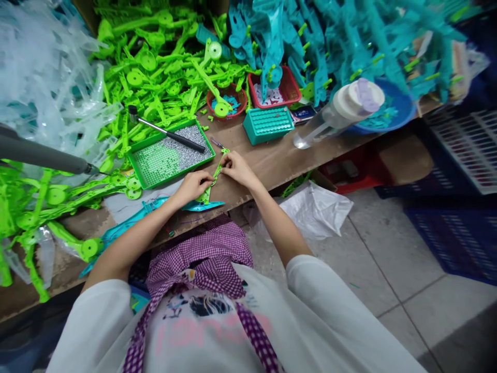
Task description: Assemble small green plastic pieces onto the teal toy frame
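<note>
My left hand (pixel 194 186) is closed, its fingertips pinched on a narrow bright-green plastic part (pixel 204 196) that lies slantwise at the bench edge. Higher along the same part, my right hand (pixel 237 169) has its fingers bent together against it. Anything small inside that pinch is hidden. Beneath my left wrist is a long teal plastic piece (pixel 207 205). A green tray (pixel 144 179) of small silvery pieces stands just beyond my left hand, with a black-handled hammer (pixel 182 140) resting across it. Past my right fingertips lies a thin pen-like tool (pixel 216 142).
Green plastic parts (pixel 155 67) and teal parts (pixel 272 36) are heaped at the back. A clear bottle (pixel 330 116) stands right of a teal box (pixel 268 127). Red baskets (pixel 297 96) hold small pieces. From the left juts a grey electric screwdriver (pixel 46 150).
</note>
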A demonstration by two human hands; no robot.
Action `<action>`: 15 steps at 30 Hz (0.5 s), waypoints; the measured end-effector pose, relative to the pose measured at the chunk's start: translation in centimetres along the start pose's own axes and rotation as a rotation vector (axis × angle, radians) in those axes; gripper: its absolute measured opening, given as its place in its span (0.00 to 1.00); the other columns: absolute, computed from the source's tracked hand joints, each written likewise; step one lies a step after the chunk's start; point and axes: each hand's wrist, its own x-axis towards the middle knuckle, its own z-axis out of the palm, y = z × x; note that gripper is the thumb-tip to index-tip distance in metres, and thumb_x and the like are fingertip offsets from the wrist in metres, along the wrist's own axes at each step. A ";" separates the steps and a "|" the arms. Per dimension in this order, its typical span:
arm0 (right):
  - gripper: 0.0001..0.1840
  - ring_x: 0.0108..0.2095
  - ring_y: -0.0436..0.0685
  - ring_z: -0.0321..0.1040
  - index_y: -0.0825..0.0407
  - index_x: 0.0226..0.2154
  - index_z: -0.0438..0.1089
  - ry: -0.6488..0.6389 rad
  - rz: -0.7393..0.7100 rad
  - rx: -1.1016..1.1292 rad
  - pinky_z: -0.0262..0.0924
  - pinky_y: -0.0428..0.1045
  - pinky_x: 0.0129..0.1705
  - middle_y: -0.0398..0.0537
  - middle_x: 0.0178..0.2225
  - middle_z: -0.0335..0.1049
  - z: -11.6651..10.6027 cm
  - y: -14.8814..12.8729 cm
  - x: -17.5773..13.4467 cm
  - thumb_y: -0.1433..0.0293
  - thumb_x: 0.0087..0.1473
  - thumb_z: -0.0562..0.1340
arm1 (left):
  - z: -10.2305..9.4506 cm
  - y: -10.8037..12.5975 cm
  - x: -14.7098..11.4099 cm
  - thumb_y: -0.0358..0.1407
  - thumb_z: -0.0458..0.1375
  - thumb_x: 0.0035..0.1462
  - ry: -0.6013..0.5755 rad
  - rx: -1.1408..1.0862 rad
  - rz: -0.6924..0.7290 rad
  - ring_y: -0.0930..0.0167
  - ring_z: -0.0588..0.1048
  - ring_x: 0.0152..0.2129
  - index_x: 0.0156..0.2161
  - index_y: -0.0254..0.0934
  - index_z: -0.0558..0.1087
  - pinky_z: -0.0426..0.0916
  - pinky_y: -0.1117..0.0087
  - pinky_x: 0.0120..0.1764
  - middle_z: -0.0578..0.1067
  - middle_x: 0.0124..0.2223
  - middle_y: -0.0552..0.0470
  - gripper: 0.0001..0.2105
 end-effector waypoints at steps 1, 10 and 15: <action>0.07 0.28 0.49 0.62 0.51 0.28 0.66 0.035 0.011 0.008 0.62 0.49 0.35 0.43 0.35 0.65 0.2 0.1 -0.2 0.75 0.41 0.61 | 0.0 0.0 0.0 0.29 0.59 0.57 -0.001 -0.003 -0.003 0.69 0.77 0.38 0.39 0.37 0.79 0.68 0.68 0.44 0.81 0.40 0.50 0.07; 0.05 0.28 0.51 0.64 0.52 0.26 0.67 0.073 0.114 -0.059 0.62 0.50 0.37 0.43 0.30 0.69 0.4 -0.3 0.6 0.74 0.41 0.62 | -0.1 0.0 0.0 0.29 0.59 0.57 0.014 0.005 -0.043 0.68 0.76 0.37 0.39 0.36 0.79 0.67 0.68 0.43 0.81 0.40 0.50 0.07; 0.06 0.24 0.49 0.62 0.53 0.28 0.69 -0.069 0.134 0.096 0.60 0.47 0.33 0.39 0.22 0.67 -0.8 -0.5 0.6 0.69 0.42 0.63 | -0.2 0.0 -0.1 0.29 0.59 0.57 0.031 0.003 -0.054 0.68 0.77 0.37 0.39 0.36 0.79 0.67 0.67 0.44 0.81 0.40 0.50 0.06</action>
